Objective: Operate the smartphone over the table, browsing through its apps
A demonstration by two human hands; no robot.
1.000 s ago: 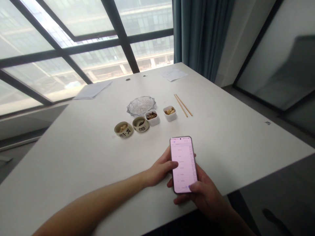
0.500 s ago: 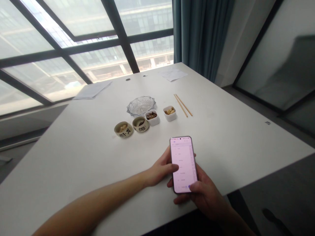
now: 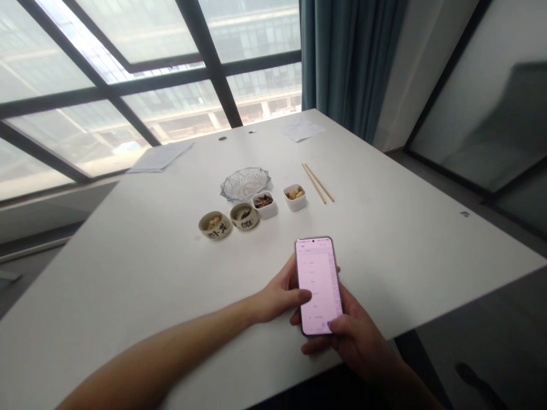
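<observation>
Glowing above a white table [image 3: 393, 239], a phone [image 3: 325, 279] is held on the near side of a glass bowl [image 3: 245, 181], clasped by the left hand [image 3: 277, 295] and the right hand [image 3: 358, 336]. Two lettered bowls [image 3: 217, 232] and a square white cup [image 3: 266, 212] are set along the glass bowl's near side; a second cup [image 3: 297, 204] and chopsticks [image 3: 314, 183] are placed to its right.

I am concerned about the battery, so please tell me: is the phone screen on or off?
On: the phone screen glows pale pink, with rows of small marks too blurred to read.
</observation>
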